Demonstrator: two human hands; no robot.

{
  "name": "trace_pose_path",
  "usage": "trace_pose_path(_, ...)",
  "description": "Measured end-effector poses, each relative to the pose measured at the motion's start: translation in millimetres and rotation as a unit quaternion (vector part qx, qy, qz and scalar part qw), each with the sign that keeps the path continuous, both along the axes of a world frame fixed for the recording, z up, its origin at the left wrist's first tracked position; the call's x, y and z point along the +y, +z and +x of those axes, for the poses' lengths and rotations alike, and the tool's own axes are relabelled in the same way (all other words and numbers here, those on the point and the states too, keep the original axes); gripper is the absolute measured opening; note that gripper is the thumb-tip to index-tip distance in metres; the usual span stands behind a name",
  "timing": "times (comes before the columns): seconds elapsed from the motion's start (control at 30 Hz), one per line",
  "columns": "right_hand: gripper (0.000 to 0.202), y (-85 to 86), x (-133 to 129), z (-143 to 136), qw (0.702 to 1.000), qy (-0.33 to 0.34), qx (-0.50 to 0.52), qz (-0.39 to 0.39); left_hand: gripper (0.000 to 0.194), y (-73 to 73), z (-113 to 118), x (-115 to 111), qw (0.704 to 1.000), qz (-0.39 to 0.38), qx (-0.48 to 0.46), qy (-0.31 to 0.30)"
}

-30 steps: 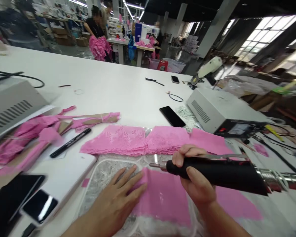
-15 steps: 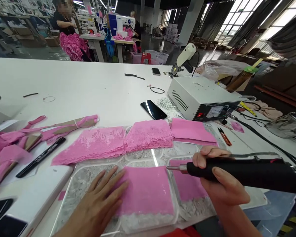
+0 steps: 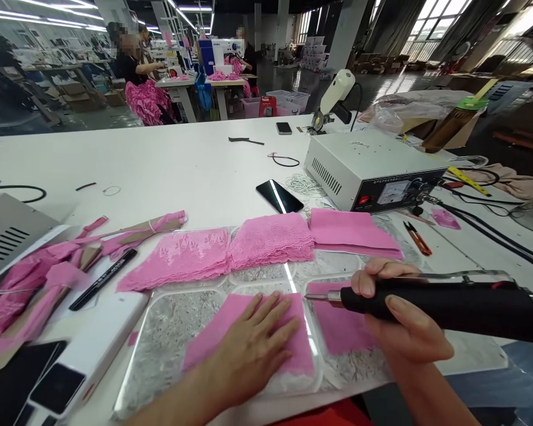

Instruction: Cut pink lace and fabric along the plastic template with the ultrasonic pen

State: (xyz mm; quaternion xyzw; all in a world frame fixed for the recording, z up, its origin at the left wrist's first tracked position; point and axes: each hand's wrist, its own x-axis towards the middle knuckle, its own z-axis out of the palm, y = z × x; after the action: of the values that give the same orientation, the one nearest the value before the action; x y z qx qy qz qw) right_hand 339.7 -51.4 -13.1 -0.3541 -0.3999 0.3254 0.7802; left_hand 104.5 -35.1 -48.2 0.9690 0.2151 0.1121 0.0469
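The left hand has moved from the left edge of the pink fabric panel onto its middle, fingers slightly spread, and seems to steady it on the clear plastic tray. The right hand still grips the black handpiece, its metal tip beside the panel's upper right corner; contact is unclear.

Daylight fills windows beyond the right hand; glare streaks a smartphone ahead of the left hand.
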Motion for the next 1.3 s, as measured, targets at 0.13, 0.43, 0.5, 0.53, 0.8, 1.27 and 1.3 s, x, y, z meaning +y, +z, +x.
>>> trace_pose_path(0.13,0.016,0.0,-2.8,3.8,1.000,0.001,0.005,0.002,0.047,-2.8,-2.7,0.9,1.000,-0.004,0.014,0.000)
trace_pose_path(0.43,0.016,-3.1,0.2,-0.5,0.999,0.027,0.009,0.022,0.050,2.0,-0.6,1.6,0.999,0.011,0.038,-0.009)
trace_pose_path(0.5,0.016,-3.2,1.8,-2.1,0.999,0.039,0.004,0.022,0.051,3.3,-0.2,2.0,0.999,0.014,0.041,-0.011)
trace_pose_path(0.53,0.016,-3.1,2.6,-2.7,0.999,0.044,0.001,0.022,0.051,4.1,-0.2,2.1,0.999,0.014,0.041,-0.011)
trace_pose_path(0.8,0.016,-5.6,6.0,-4.9,0.998,0.052,-0.017,0.029,0.050,7.7,0.0,2.9,0.999,-0.002,0.040,-0.011)
trace_pose_path(1.27,0.010,-5.4,6.2,-4.2,0.998,0.043,-0.038,0.023,0.052,4.3,-1.5,2.7,0.998,-0.001,0.060,-0.007)
trace_pose_path(1.3,0.012,-4.9,4.6,-3.1,0.999,0.040,-0.025,0.018,0.051,4.6,-1.5,3.0,0.998,-0.003,0.060,-0.008)
